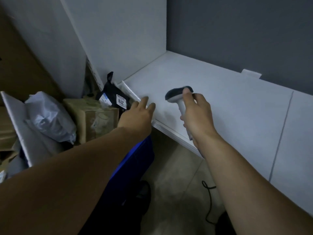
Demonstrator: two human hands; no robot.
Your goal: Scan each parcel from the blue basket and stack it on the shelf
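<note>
Parcels (94, 119) in blue basket (135, 158) beside shelf (220, 107), scanner (177, 96) above

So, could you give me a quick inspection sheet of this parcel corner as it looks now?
Surface: white shelf, no parcels on its visible part.
Job's things: blue basket with black mailer, cardboard box and grey plastic bag piled in it; barcode scanner in hand.
Clutter: white board leaning beside the bag.
Grippers: left hand open, reaching near the mailer; right hand grips the scanner.
Cables: black cable on the tiled floor.
Surroundings: dark grey wall, brown cartons at left.
</note>
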